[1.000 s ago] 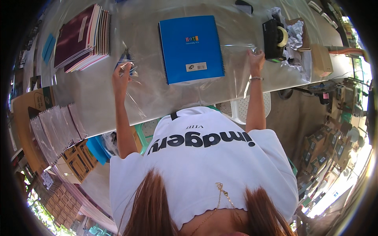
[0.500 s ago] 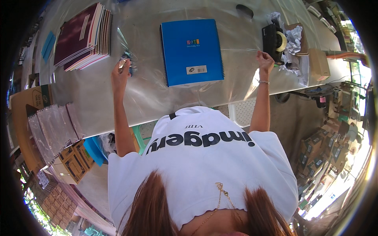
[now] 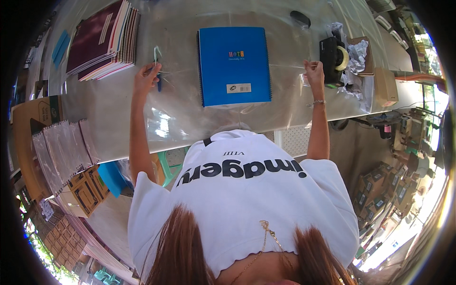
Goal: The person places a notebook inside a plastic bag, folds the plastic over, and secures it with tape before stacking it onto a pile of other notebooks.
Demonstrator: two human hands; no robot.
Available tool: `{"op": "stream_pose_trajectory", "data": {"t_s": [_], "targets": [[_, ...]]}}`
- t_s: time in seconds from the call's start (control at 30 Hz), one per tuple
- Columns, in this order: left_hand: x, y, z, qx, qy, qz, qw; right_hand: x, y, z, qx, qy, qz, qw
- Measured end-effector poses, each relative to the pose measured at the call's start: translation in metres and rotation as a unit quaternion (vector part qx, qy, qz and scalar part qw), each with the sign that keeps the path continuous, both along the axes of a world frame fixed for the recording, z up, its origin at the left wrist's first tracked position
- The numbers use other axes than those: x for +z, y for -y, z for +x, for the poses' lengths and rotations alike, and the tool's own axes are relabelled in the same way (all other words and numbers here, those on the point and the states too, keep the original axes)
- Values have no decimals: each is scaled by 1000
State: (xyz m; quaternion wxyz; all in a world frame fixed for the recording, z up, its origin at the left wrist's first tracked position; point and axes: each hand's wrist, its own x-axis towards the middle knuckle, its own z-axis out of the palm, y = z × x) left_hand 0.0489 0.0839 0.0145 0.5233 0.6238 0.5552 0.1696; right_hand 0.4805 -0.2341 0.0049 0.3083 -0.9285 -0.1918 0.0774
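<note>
A blue spiral-bound notebook lies on the table in front of me, between my two hands. To its left, my left hand is closed in a pinch on what looks like the edge of a clear plastic sheet. Beside those fingers is a slim blue object, partly hidden. My right hand is also pinched, with a glinting bit of clear plastic at its fingertips. Being see-through, the sheet's outline is hard to follow. A black tape dispenser with a roll of tape stands just right of that hand.
Maroon notebooks are piled at the far left. Crumpled paper and a brown cardboard box sit beyond the dispenser. A dark oval object lies at the back. Plastic-wrapped notebooks stand left, below the table edge.
My left hand has shifted slightly, and glints on the clear plastic have moved. My right hand remains pinched near the dispenser. The whole view has shifted a little.
</note>
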Motion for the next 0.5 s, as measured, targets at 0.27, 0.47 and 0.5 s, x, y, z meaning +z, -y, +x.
{"op": "stream_pose_trajectory", "data": {"t_s": [0.27,0.47,0.5], "targets": [[65,18,31,-129,34,-27,991,27,8,40,120,-391,98,908],[100,34,66,-215,-23,55,975,71,-24,26,244,-517,127,811],[103,36,72,-218,-42,58,973,85,-33,17,255,-485,80,832]]}}
